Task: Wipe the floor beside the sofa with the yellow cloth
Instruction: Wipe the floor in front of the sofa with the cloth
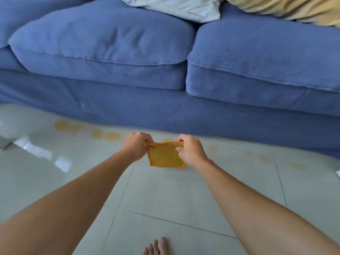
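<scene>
A small yellow cloth (164,156) hangs folded between both hands, above the pale tiled floor (184,196). My left hand (136,146) pinches its top left corner and my right hand (191,150) pinches its top right corner. The blue sofa (165,111) runs across the view just beyond the cloth. Yellowish round stains (106,135) dot the floor along the sofa's base, to the left and to the right (265,158) of the hands.
A white cushion (176,6) and a beige cushion (294,8) lie on the sofa. My bare foot (156,247) shows at the bottom edge. A white scrap (338,173) sits at the right edge. Bright window reflections mark the floor at left.
</scene>
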Demonstrator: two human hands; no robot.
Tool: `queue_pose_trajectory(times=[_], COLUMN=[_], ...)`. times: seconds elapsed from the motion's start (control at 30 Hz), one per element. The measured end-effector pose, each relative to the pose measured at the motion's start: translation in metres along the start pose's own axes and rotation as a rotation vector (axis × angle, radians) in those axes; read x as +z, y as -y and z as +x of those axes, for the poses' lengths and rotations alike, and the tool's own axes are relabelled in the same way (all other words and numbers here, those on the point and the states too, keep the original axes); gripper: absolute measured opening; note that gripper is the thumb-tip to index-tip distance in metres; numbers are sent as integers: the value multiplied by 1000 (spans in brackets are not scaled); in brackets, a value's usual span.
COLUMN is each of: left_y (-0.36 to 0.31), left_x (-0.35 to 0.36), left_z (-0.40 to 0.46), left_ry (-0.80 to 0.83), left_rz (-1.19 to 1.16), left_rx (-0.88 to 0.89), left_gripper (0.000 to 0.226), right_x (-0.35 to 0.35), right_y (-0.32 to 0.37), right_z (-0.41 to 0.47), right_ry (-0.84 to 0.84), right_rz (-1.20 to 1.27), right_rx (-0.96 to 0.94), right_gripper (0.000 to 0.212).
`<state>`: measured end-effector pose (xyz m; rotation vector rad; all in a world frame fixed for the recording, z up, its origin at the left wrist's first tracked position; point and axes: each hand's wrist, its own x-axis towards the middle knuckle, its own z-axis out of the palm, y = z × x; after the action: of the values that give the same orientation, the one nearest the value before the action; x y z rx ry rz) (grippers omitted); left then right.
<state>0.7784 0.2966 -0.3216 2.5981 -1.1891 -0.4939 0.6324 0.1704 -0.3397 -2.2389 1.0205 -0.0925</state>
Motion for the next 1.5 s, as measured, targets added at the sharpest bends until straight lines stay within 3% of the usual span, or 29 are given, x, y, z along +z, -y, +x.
queue_pose_trajectory(times=[0.17, 0.27, 0.33, 0.4, 0.43, 0.5, 0.6, 0.67, 0.77, 0.9, 1.13, 1.33, 1.5], left_y=[22, 33, 51, 68, 76, 81, 66, 49, 26, 24, 6, -16, 19], left_x=[1, 13, 35, 60, 71, 90, 112, 130, 160, 192, 202, 225, 227], left_z=[57, 66, 57, 40, 34, 30, 46, 66, 94, 113, 140, 84, 10], left_ry=[-246, -366, -278, 1, 111, 149, 23, -20, -8, -79, -113, -82, -85], left_rz=[-126, -120, 7, 211, 261, 196, 97, 80, 86, 167, 220, 210, 243], left_rx=[6, 77, 125, 104, 79, 22, 21, 37, 3, -51, 5, 170, 133], left_gripper=[17, 15, 22, 48, 63, 78, 76, 72, 68, 61, 65, 63, 62], right_x=[8, 23, 42, 64, 75, 90, 102, 106, 115, 120, 125, 121, 107], right_y=[9, -1, -20, -47, -63, -94, -146, -174, -198, -202, -205, -206, -218], right_z=[57, 70, 66, 49, 38, 15, -9, -19, -28, -26, -23, -22, -29], right_ry=[-153, -209, -29, 235, 278, 113, -239, -256, -249, -271, -331, -339, -402], right_rz=[23, -42, -153, -231, -226, -218, -275, -350, -428, -439, -466, -355, -328], right_rx=[-72, -213, -284, -279, -266, -254, -134, -48, -77, -99, -111, -146, -114], right_gripper=[13, 20, 24, 43, 50, 50, 47, 51, 56, 57, 56, 56, 55])
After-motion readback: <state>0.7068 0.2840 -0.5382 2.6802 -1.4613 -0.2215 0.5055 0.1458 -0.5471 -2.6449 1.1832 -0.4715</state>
